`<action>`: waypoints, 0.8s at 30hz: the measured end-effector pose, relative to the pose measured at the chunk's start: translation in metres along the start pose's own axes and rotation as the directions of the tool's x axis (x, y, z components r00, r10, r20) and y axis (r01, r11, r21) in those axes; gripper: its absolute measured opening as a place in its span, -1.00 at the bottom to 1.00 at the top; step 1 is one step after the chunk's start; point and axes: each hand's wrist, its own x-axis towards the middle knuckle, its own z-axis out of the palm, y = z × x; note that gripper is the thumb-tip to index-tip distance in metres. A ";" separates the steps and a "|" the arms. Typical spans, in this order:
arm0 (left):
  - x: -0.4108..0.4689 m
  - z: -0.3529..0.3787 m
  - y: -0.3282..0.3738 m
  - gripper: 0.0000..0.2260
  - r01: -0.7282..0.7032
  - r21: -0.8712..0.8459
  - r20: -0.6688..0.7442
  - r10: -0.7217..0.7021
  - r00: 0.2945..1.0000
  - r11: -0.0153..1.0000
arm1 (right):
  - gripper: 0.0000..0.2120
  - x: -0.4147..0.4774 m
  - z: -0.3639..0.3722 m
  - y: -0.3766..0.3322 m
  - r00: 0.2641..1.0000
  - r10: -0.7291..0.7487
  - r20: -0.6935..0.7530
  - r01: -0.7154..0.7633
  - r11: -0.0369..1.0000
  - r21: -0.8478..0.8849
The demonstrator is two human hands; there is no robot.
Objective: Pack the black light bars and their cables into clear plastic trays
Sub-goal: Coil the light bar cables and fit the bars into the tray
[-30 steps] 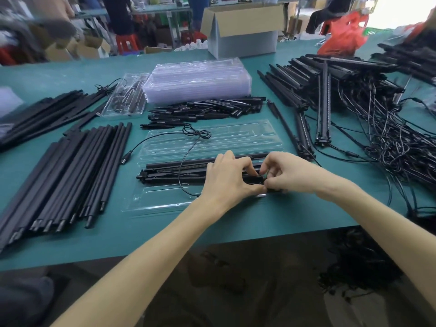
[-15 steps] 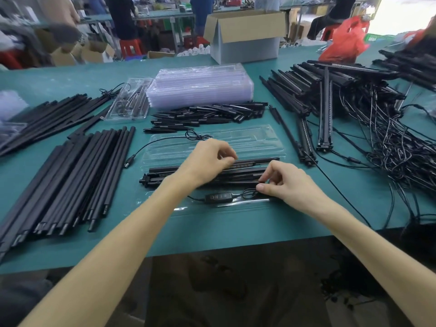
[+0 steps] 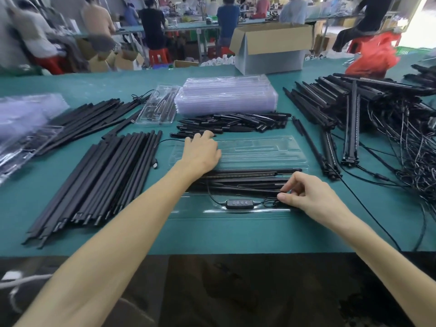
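The thin black cable [image 3: 270, 202] is pinched between thumb and forefinger of the right hand [image 3: 309, 197], at the near right end of the clear tray [image 3: 259, 151]. Further along it, an inline controller [image 3: 238, 203] (a row of small buttons is seen) is laid in the tray's near channel. Slim matte black light bars [image 3: 247, 179] are bedded lengthwise just behind. The left hand [image 3: 200, 153] is set knuckles-up at the tray's far left edge, fingers curled; whether anything is gripped cannot be told. All is borne on the green counter [image 3: 236, 234].
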 end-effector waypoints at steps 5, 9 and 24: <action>-0.022 -0.012 -0.019 -0.78 -0.012 0.143 -0.032 0.016 0.999 0.990 | -0.81 0.001 0.000 0.002 1.000 -0.022 0.009 0.021 0.999 0.024; -0.045 -0.012 -0.045 -0.57 -0.075 0.286 -0.119 0.113 0.986 0.955 | -0.82 0.000 0.001 0.005 0.999 -0.045 -0.009 0.045 0.999 0.020; -0.128 -0.012 -0.106 -0.80 0.081 0.289 0.013 -0.088 0.996 0.954 | -0.84 -0.001 0.002 0.009 0.997 -0.077 0.013 0.077 0.997 0.009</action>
